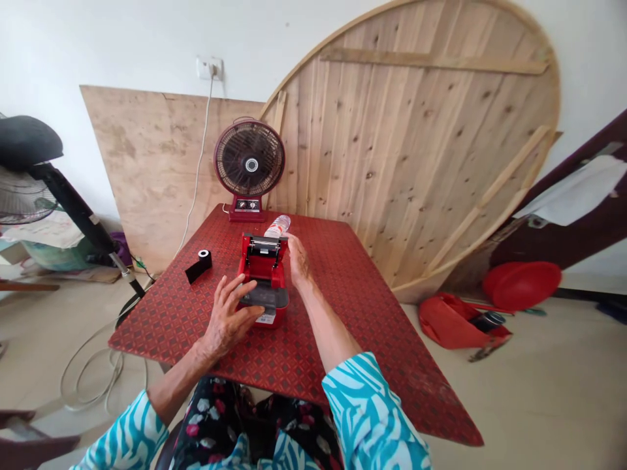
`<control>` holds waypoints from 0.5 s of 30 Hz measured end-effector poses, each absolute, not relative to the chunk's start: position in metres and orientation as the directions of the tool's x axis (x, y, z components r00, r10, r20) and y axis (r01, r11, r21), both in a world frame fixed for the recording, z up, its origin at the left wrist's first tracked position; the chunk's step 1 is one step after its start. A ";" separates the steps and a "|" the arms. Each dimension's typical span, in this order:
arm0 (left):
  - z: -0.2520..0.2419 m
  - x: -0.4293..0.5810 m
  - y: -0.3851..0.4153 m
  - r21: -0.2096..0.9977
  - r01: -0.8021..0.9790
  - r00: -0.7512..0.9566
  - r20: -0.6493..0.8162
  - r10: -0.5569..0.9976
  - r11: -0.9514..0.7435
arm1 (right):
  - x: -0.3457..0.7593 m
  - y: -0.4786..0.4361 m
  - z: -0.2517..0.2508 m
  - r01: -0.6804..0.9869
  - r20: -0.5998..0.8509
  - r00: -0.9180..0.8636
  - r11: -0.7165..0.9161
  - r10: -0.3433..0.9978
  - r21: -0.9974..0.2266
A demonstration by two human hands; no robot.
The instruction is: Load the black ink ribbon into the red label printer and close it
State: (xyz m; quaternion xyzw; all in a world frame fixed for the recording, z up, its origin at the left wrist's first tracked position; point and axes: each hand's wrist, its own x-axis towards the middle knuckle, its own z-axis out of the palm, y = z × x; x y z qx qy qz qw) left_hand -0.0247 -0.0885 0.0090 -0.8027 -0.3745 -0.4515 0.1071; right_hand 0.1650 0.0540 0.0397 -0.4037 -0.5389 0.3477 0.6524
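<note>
A small red and black device (265, 266) with its upper part raised stands on the red patterned table (337, 294). My left hand (230, 315) has its fingers spread over the left side of the device's dark lower cover, with fingertips at its edge. On the other side, my right hand (297, 260) is against the right edge of the raised part; what its fingers do behind that edge is partly hidden. Left of the device lies a black ribbon roll (200, 266) with a white core, its end unrolled. Behind the device, a clear plastic bottle (279, 225) lies on the table.
A red fan (250, 160) stands at the table's back left. A large round wooden board (392, 143) leans on the wall. To the left are a black floor fan (73, 189) and a coiled cable. On the floor at right are a red bag (448, 320) and red basin (522, 285).
</note>
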 end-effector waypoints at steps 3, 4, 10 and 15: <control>0.006 -0.024 -0.089 0.177 0.685 0.292 0.822 0.489 -0.706 | 0.164 0.041 0.040 -0.032 0.373 0.189 0.385 0.908 -0.922; 0.006 -0.024 -0.089 0.180 0.676 0.287 0.828 0.481 -0.715 | 0.165 0.035 0.038 -0.024 0.370 0.201 0.382 0.907 -0.924; 0.006 -0.025 -0.088 0.164 0.662 0.286 0.847 0.449 -0.731 | 0.169 -0.002 0.027 0.044 0.454 0.219 0.456 0.864 -0.889; 0.003 -0.026 -0.087 0.232 0.657 0.271 0.815 0.512 -0.717 | 0.164 -0.022 0.011 0.020 0.391 0.260 0.400 0.883 -0.916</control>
